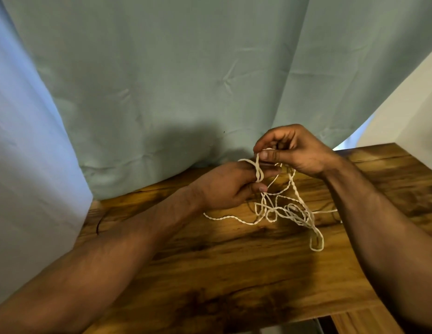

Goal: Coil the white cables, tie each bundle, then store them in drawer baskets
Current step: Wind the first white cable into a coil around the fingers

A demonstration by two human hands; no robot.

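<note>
Coiling step: left hand [224, 186] holds white cable [286, 210] looped round its fingers; right hand [292, 150] pinches the strand above; rest tangled on surface [210, 273]; next: keep winding, free snarl.

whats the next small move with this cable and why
Probably carry the right hand round the left hand once to lay another loop. Only a turn or two of the white cable sits round the left fingers, the right hand pinches the strand just above them, and most of it lies loose and tangled on the wooden table.
</note>
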